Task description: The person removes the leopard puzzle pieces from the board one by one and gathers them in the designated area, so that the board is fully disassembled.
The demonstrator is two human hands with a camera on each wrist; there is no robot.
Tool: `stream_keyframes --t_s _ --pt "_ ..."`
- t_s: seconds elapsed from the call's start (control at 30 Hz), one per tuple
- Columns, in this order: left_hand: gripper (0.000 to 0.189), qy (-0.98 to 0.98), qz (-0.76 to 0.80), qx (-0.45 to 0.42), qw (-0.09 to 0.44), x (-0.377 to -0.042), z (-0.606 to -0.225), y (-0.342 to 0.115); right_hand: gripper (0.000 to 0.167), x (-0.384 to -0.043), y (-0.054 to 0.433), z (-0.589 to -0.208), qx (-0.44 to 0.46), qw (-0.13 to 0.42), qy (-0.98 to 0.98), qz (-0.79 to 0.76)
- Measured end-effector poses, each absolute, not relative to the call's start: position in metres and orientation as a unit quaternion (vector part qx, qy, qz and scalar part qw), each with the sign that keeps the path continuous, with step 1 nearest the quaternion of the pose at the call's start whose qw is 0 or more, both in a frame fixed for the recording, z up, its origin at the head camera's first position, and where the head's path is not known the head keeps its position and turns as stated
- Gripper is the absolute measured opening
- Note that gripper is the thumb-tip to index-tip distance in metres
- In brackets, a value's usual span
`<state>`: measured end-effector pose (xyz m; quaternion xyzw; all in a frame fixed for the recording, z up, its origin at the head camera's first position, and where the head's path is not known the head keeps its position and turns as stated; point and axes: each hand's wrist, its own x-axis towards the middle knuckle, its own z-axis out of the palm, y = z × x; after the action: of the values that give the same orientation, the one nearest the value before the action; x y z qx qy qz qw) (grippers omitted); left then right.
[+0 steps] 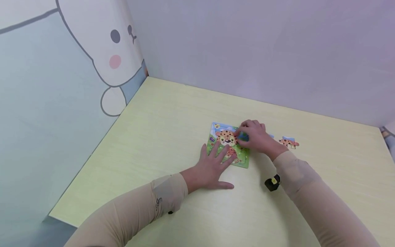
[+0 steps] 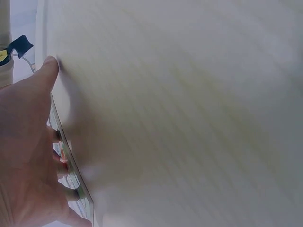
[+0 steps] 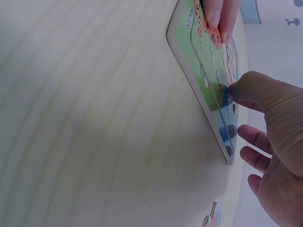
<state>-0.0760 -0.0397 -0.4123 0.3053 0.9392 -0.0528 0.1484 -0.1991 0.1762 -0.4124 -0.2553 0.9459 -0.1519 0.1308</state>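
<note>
A leopard jigsaw puzzle in a flat frame board [image 1: 244,161] lies on the table. My left hand [image 1: 211,170] rests at its near edge with fingers spread, the fingertips pressing on the picture and the thumb out on the table. At the board's right side my right hand [image 1: 256,135] pinches a puzzle piece between thumb and index finger, low over the picture. In the right wrist view the thumb [image 3: 248,87] comes down at the board's surface beside a blue patch, and most of the piece is hidden. The other right fingers are loosely curled.
A loose spotted puzzle piece [image 1: 289,142] lies on the table right of the right hand, with a blue edge of another partly hidden behind the wrist. Walls [image 1: 231,51] border the table at the back and left. A black wrist device [image 1: 272,183] hangs below the right sleeve.
</note>
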Motion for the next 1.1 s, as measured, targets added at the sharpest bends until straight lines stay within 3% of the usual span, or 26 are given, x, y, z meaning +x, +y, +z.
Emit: stream_keyframes --t_s 0.33,1.1 --pt "0.099 0.938 -0.053 0.306 0.150 -0.0760 -0.4129 -0.0384 0.020 -0.1984 0.1725 -0.4094 -0.254 0.138 0.944 -0.159" --pt "0.100 0.938 -0.056 0.307 0.149 -0.0774 -0.4166 -0.0378 0.020 -0.1954 0.1755 -0.4035 -0.262 0.129 0.942 -0.163"
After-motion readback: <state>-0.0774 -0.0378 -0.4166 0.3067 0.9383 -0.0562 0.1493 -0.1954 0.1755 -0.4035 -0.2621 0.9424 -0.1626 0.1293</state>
